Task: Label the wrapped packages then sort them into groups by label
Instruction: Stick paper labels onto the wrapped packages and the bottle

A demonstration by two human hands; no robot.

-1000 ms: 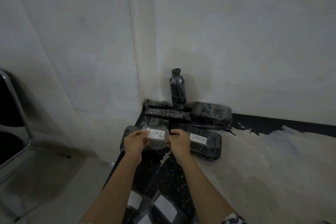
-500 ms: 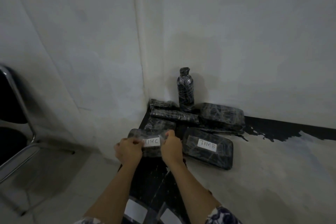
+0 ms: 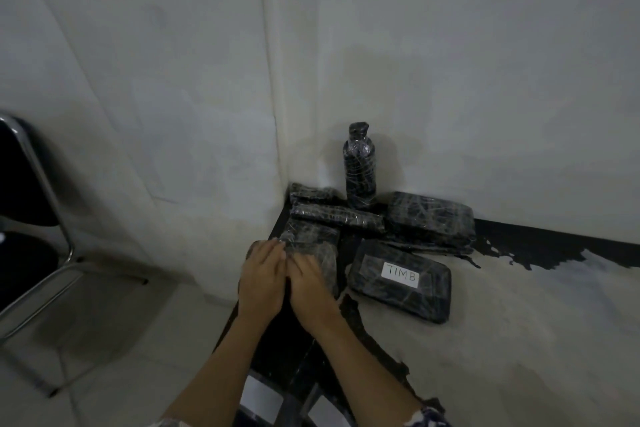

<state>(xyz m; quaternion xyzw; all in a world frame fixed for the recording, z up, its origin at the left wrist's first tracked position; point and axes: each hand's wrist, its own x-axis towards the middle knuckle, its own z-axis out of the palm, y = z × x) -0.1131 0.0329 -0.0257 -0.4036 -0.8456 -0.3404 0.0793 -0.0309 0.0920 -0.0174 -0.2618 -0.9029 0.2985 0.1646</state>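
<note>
Several black film-wrapped packages lie in the table's far left corner. My left hand [image 3: 265, 279] and my right hand [image 3: 310, 282] lie side by side, fingers straight, flat on one flat package [image 3: 323, 253] and cover its label. To the right lies a flat package [image 3: 401, 279] with a white label reading TIMB. Behind stand a wrapped bottle [image 3: 360, 168], a long wrapped bar [image 3: 337, 217], a small one [image 3: 310, 192] in the corner, and a thick package [image 3: 431, 220] by the wall.
The table [image 3: 502, 340] has a worn grey top with black patches and meets white walls at the back and left. White blank labels [image 3: 259, 399] lie near the front edge. A black chair with a metal frame [image 3: 38, 218] stands on the floor to the left.
Both hands have gone from pinching the ends of the TIMC label to lying flat on it, covering it. The camera view shifted left and down a little.
</note>
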